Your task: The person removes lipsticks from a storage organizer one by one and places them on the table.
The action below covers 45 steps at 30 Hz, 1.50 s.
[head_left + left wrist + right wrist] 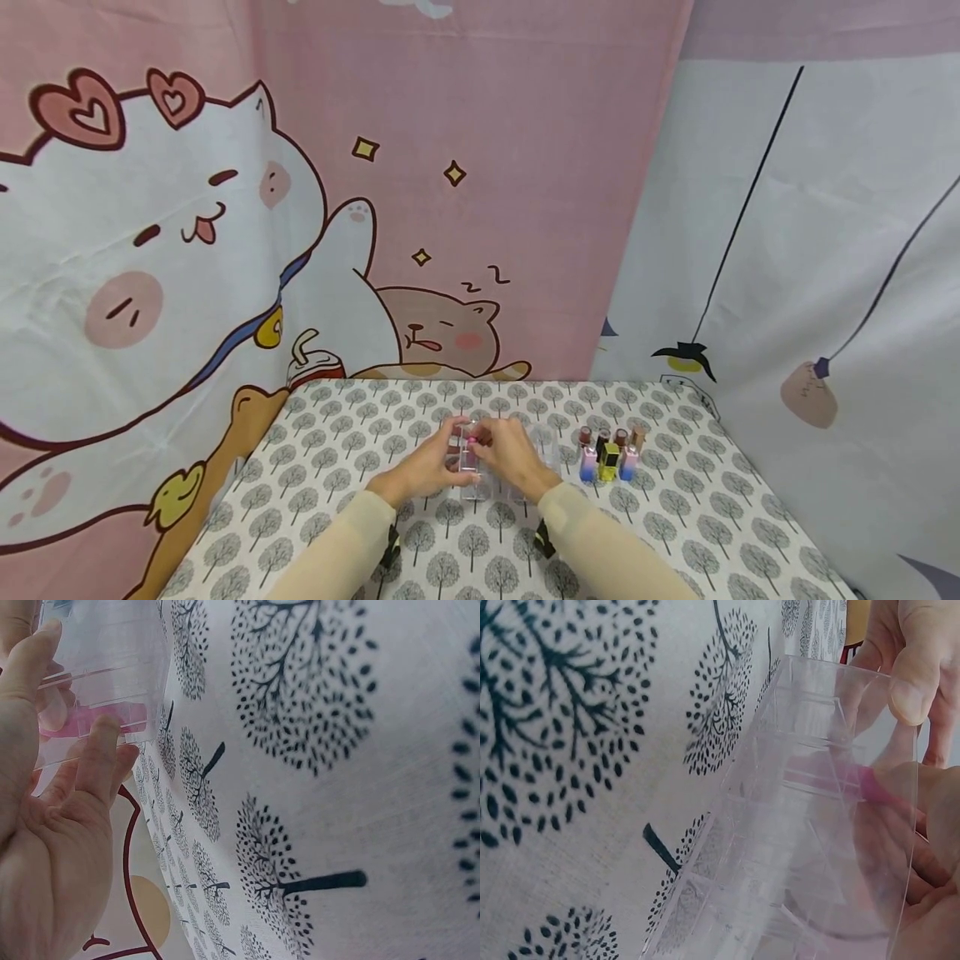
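Observation:
A clear plastic organizer [477,492] with several compartments stands on the table in front of me. My left hand [429,461] grips its left end, thumb on the near side and fingers on the far side. In the left wrist view its fingers [96,761] lie against the clear wall. From above, my right hand [514,450] pinches the top of a pink tube [866,782], probably a lipstick, which stands upright within a left-hand compartment. Through the clear wall the tube's lower part shows; the right fingers partly hide its top.
To the right of the organizer stands a group of small cosmetic tubes: two pink-and-blue ones [588,465], a yellow-and-black one [609,462], and several with brown or dark caps [620,437]. A tree-patterned cloth [337,525] covers the table. Printed curtains [525,208] hang behind it.

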Each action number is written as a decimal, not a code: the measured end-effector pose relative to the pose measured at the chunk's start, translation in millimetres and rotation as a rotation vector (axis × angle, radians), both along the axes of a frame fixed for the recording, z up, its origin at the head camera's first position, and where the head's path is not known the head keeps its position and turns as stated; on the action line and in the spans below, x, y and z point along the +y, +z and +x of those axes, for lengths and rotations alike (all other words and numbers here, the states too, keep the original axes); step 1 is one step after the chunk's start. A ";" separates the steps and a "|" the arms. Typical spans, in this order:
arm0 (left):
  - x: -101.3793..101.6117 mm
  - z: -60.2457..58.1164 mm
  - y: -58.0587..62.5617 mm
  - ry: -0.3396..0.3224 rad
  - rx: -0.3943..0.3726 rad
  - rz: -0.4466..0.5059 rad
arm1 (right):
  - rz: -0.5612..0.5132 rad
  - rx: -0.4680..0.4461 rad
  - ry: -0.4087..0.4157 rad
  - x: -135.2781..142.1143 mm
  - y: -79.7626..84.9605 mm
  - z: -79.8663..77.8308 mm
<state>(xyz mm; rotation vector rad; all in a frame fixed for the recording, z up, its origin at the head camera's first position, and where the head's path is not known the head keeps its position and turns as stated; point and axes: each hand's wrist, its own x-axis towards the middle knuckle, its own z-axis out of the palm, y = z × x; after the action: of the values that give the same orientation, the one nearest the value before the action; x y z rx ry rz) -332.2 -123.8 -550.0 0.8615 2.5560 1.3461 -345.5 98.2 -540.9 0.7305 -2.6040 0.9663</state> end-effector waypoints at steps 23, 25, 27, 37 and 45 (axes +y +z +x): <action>-0.4 -0.8 5.0 -0.022 -0.021 0.027 | -0.055 0.003 -0.003 2.6 12.3 4.3; -0.6 -0.6 4.1 -0.022 -0.017 0.029 | -0.059 0.015 -0.004 2.7 13.2 5.1; -0.8 -0.2 3.3 -0.019 -0.021 0.030 | -0.066 0.029 -0.005 2.9 14.0 6.1; -1.2 0.8 1.4 -0.006 -0.037 0.028 | -0.138 0.041 0.012 8.6 17.4 12.8; -0.8 2.3 1.7 -0.001 -0.040 0.015 | -0.173 0.076 0.014 13.9 24.3 17.0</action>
<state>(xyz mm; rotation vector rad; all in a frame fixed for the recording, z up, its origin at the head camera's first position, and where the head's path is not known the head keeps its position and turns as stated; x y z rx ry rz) -329.9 -124.6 -548.3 0.8300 2.5182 1.3696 -328.5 112.0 -516.6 0.7272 -2.4163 1.1286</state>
